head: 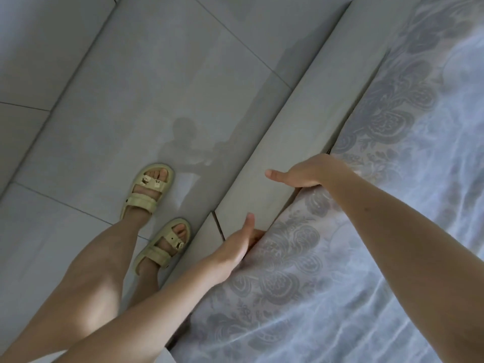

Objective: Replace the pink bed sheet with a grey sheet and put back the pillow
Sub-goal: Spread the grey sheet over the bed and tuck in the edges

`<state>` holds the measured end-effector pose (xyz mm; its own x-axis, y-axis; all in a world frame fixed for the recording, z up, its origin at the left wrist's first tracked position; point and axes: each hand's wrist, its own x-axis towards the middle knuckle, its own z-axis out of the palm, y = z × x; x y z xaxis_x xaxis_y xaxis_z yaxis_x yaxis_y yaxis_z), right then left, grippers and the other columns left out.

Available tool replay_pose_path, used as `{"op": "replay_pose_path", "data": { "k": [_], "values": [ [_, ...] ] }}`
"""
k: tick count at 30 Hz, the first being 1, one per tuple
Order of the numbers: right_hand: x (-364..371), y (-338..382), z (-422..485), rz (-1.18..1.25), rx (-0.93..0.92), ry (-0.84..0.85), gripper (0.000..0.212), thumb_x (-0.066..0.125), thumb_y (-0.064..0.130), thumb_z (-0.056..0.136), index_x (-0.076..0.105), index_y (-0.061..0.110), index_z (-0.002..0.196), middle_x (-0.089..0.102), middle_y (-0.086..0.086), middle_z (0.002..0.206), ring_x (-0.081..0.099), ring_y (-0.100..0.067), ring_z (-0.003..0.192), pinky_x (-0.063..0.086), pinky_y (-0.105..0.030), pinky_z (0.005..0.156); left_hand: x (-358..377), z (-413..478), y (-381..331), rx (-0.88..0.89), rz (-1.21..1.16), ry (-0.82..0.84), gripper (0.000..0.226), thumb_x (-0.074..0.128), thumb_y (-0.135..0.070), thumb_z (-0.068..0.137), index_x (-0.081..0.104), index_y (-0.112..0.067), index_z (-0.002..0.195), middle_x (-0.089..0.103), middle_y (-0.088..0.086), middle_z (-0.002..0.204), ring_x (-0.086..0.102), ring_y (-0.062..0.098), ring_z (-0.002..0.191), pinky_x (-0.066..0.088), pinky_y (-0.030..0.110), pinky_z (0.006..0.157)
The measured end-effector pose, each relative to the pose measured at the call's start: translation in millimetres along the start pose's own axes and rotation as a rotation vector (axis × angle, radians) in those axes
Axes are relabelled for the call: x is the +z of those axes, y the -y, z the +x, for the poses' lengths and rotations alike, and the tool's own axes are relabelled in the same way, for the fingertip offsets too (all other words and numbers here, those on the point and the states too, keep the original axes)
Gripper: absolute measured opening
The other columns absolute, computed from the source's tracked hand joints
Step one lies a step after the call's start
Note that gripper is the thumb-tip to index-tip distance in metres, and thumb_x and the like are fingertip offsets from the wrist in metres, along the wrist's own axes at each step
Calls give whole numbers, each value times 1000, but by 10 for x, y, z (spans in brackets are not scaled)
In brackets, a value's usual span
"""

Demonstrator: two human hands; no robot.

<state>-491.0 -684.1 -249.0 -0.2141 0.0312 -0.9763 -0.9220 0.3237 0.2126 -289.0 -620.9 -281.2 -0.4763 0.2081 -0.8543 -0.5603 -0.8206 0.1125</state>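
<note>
A grey sheet with a darker rose pattern along its border covers the mattress on the right. Both my hands are at its edge, where it meets the pale bed frame. The fingers of my left hand are hidden in the gap between mattress and frame, with the thumb lying straight along the frame. My right hand sits farther along the same edge; its fingers are hidden under the sheet's edge and its thumb points out over the frame. No pink sheet and no pillow are in view.
Grey floor tiles fill the left half. My legs and feet in pale yellow-green sandals stand close beside the bed frame. A shadow of a person falls on the floor near the frame.
</note>
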Motion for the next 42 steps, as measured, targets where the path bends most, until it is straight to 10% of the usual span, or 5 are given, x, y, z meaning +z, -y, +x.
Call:
{"op": "replay_pose_path", "data": {
  "k": [7, 15, 20, 28, 42],
  "values": [
    [376, -94, -317, -75, -289, -492, 96, -11, 71, 80, 66, 13, 75, 67, -3, 75, 62, -19, 77, 40, -37, 90, 307, -95, 108, 109, -30, 109, 56, 17, -64, 93, 63, -37, 110, 69, -9, 112, 62, 8, 108, 43, 31, 103],
    [539, 116, -8, -537, -92, -368, 99, -8, 74, 83, 66, 15, 111, 64, -8, 114, 56, -25, 108, 30, -38, 91, 271, -11, 64, 29, -50, 129, 65, 12, -66, 93, 62, -30, 112, 69, -5, 105, 65, 9, 97, 51, 24, 82],
    [437, 197, -22, -413, -51, -349, 94, -3, 78, 82, 68, 18, 96, 65, -6, 98, 58, -25, 89, 39, -33, 71, 6, -204, 487, 183, -4, -212, 60, 21, -53, 97, 69, -18, 97, 73, 0, 96, 67, 14, 96, 50, 26, 87],
    [879, 230, -466, -16, -373, -750, 73, -4, 69, 87, 40, 18, 59, 46, 3, 50, 47, -16, 55, 37, -34, 97, 74, -345, 872, -66, 7, -61, 52, 26, -62, 95, 63, -26, 101, 68, 2, 103, 65, 16, 87, 50, 28, 83],
    [1587, 1403, -539, -110, -272, -86, 86, -4, 66, 91, 59, 11, 67, 60, -3, 78, 61, -24, 94, 32, -38, 104, -671, -615, 1656, 194, 41, -337, 60, 23, -45, 101, 71, -10, 87, 68, 2, 103, 58, 17, 107, 37, 26, 89]
  ]
}}
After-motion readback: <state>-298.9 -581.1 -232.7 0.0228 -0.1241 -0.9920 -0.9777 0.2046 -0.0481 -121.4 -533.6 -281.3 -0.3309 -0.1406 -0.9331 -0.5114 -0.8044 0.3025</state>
